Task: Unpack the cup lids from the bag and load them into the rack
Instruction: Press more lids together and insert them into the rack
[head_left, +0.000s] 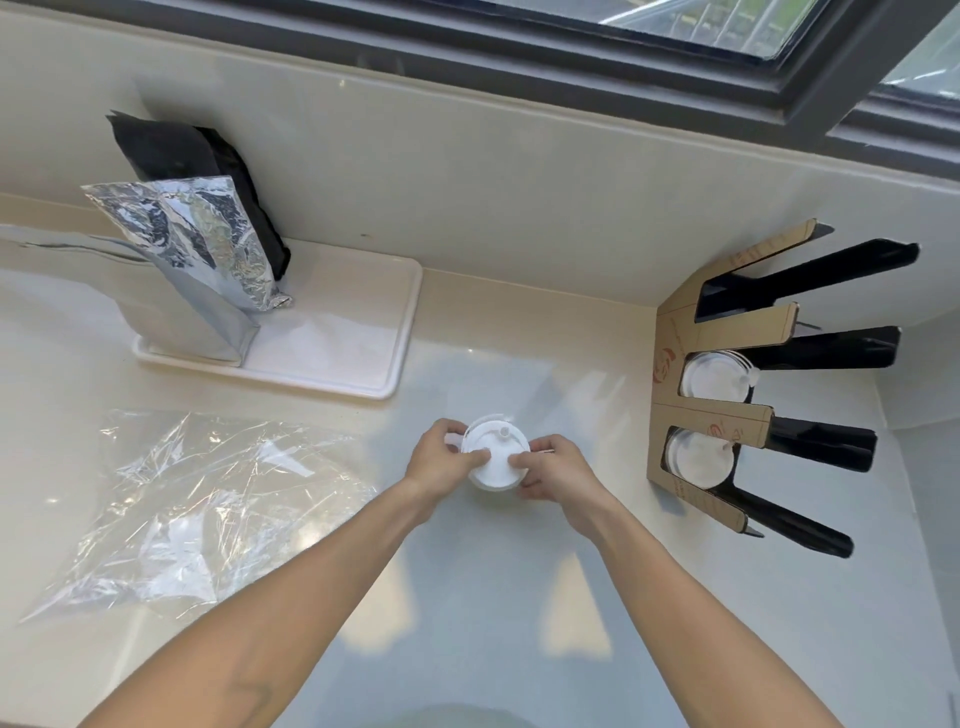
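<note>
A stack of white cup lids (496, 457) stands on the counter in the middle of the view. My left hand (441, 460) grips its left side and my right hand (553, 470) grips its right side, thumbs pressed on the top lid. The clear plastic bag (208, 504) lies flat and crumpled on the counter to the left, apart from both hands. The cardboard and black rack (722, 415) stands at the right. White lids fill two of its slots, the middle slot (714, 376) and the one below it (698, 457). The top slot looks dark.
A white tray (363, 332) sits at the back left with a silver foil pouch (197, 260) and a black pouch (182, 156) standing on it. A wall and window frame run behind the counter. The rack's black prongs (821, 441) stick out to the right.
</note>
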